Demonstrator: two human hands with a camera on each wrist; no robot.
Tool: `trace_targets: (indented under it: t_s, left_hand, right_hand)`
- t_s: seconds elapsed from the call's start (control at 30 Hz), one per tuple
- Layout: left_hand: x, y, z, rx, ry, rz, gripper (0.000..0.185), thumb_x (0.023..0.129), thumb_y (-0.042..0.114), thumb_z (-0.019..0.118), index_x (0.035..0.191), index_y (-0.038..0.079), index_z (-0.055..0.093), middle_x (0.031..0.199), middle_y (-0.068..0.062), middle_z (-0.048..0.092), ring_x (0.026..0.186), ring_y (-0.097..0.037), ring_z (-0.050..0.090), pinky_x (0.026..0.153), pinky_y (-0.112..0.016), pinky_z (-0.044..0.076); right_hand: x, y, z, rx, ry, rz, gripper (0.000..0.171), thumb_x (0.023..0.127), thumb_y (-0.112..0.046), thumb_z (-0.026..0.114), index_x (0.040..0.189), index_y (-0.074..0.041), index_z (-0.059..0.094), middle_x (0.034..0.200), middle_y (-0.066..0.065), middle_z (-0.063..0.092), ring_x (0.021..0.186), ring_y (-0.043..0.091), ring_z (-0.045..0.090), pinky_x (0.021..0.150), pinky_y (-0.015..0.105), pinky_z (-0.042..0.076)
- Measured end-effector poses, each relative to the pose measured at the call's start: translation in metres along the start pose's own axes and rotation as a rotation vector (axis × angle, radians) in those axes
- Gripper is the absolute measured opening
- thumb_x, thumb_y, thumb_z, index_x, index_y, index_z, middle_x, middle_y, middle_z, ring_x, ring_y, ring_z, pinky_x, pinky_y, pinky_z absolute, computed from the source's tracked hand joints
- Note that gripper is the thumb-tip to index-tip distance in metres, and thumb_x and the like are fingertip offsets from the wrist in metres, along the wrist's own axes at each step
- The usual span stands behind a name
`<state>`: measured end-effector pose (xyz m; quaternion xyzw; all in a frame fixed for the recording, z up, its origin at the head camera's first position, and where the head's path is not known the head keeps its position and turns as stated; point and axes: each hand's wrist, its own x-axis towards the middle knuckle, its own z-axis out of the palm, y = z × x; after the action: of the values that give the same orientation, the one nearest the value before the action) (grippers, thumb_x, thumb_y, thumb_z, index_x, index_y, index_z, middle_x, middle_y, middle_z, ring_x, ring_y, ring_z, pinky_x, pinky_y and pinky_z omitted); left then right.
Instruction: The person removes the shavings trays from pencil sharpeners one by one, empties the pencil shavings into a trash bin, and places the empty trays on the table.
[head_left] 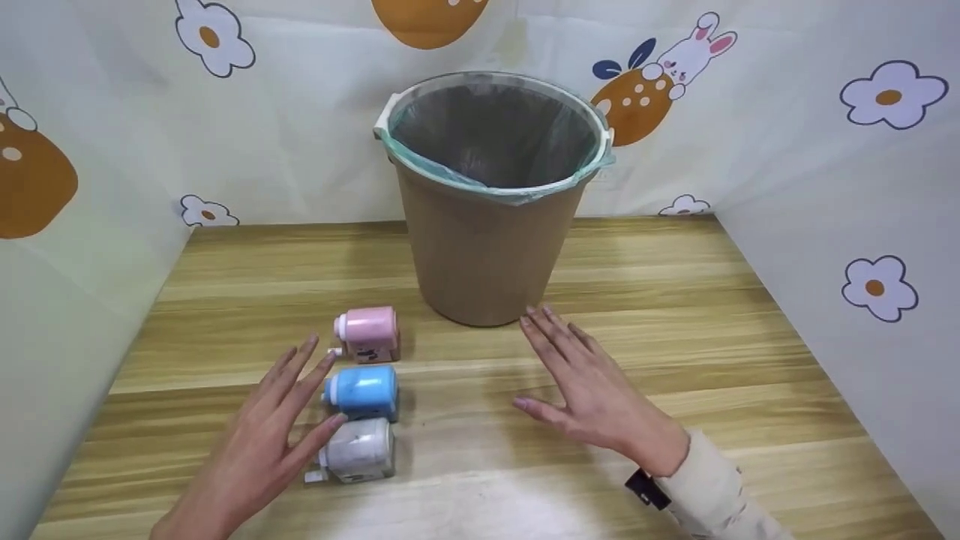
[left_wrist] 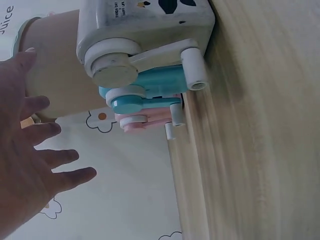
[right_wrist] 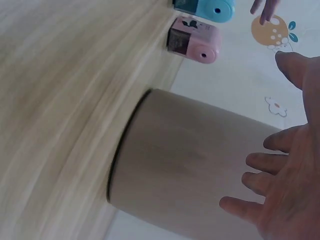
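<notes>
Three crank pencil sharpeners stand in a row on the table: a pink sharpener [head_left: 371,332] farthest back, a blue sharpener [head_left: 365,392] in the middle and a white sharpener [head_left: 361,450] nearest. Their cranks point left, as the left wrist view shows up close on the white sharpener [left_wrist: 145,30]. My left hand [head_left: 262,427] hovers beside them on the left, fingers spread, holding nothing. To the right of the row, my right hand [head_left: 589,390] is also spread and holds nothing, its fingertips in front of the brown bin [head_left: 487,255].
The bin stands at the back of the wood-grain table [head_left: 675,300], lined with a thin greenish bag [head_left: 517,193]. Patterned cloth walls [head_left: 315,112] close off the back and both sides. A dark clip or band [head_left: 647,489] sits at the right sleeve [head_left: 712,487].
</notes>
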<state>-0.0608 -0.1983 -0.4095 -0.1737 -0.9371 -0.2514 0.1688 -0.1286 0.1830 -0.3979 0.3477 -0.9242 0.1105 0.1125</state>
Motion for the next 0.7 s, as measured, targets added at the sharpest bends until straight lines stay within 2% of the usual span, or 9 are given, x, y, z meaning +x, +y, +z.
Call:
trace_targets:
  t_s: [0.2,0.3,0.4,0.47,0.5,0.57,0.63,0.7]
  left_hand:
    - [-0.007,-0.001,0.004,-0.013,0.012,0.012,0.077,0.083,0.022,0.081,0.151,0.024,0.045,0.155,-0.011,0.045,0.130,-0.033,0.052,0.095,-0.062,0.052]
    - [-0.009,0.000,0.006,-0.022,0.023,0.011,0.074,0.080,0.021,0.084,0.146,0.021,0.052,0.148,-0.010,0.050,0.123,-0.028,0.057,0.091,-0.056,0.055]
    - [-0.011,0.001,0.007,-0.025,0.037,0.009,0.068,0.077,0.023,0.086,0.139,0.017,0.059,0.137,-0.007,0.056,0.116,-0.021,0.060,0.090,-0.042,0.057]
    - [-0.012,0.001,0.008,-0.031,0.038,0.007,0.063,0.076,0.024,0.087,0.133,0.015,0.062,0.131,-0.002,0.057,0.115,-0.017,0.059,0.094,-0.027,0.053]
    - [-0.012,0.001,0.009,-0.034,0.035,0.004,0.061,0.076,0.025,0.087,0.131,0.016,0.063,0.129,0.001,0.057,0.114,-0.014,0.059,0.094,-0.025,0.052]
    - [-0.013,0.002,0.009,-0.040,0.023,0.000,0.059,0.077,0.027,0.087,0.129,0.016,0.063,0.128,0.005,0.056,0.113,-0.012,0.059,0.093,-0.024,0.052]
    - [-0.013,0.002,0.010,-0.057,0.004,-0.005,0.058,0.077,0.030,0.086,0.129,0.018,0.063,0.128,0.008,0.055,0.113,-0.011,0.059,0.091,-0.031,0.054]
    - [-0.013,0.002,0.010,-0.066,-0.016,-0.007,0.059,0.078,0.032,0.086,0.130,0.019,0.063,0.129,0.009,0.054,0.114,-0.013,0.060,0.088,-0.044,0.056]
  right_hand:
    - [-0.001,-0.010,0.008,0.027,-0.012,-0.018,0.087,0.095,-0.060,0.054,0.158,-0.006,0.027,0.164,0.013,0.029,0.151,0.029,0.030,0.120,0.050,0.034]
    - [0.000,-0.016,0.011,0.032,-0.007,-0.031,0.086,0.095,-0.061,0.054,0.157,-0.007,0.028,0.163,0.012,0.033,0.150,0.028,0.034,0.118,0.049,0.037]
    - [0.001,-0.021,0.013,0.035,0.019,-0.053,0.085,0.095,-0.061,0.054,0.156,-0.008,0.031,0.160,0.012,0.038,0.147,0.027,0.039,0.116,0.048,0.040]
    - [0.003,-0.023,0.015,0.038,0.043,-0.074,0.084,0.095,-0.061,0.056,0.156,-0.008,0.033,0.159,0.011,0.041,0.145,0.026,0.041,0.114,0.047,0.043]
    - [0.003,-0.024,0.015,0.041,0.057,-0.086,0.084,0.094,-0.060,0.057,0.155,-0.007,0.034,0.158,0.011,0.042,0.145,0.026,0.043,0.112,0.047,0.045]
    - [0.004,-0.026,0.017,0.045,0.079,-0.106,0.083,0.094,-0.059,0.058,0.155,-0.007,0.035,0.156,0.011,0.043,0.143,0.025,0.045,0.110,0.046,0.047]
    - [0.005,-0.028,0.018,0.052,0.086,-0.122,0.082,0.094,-0.058,0.059,0.154,-0.007,0.036,0.156,0.010,0.044,0.142,0.025,0.046,0.108,0.047,0.048]
    - [0.007,-0.031,0.018,0.063,0.075,-0.124,0.082,0.094,-0.058,0.059,0.154,-0.008,0.036,0.156,0.009,0.044,0.142,0.025,0.045,0.108,0.047,0.048]
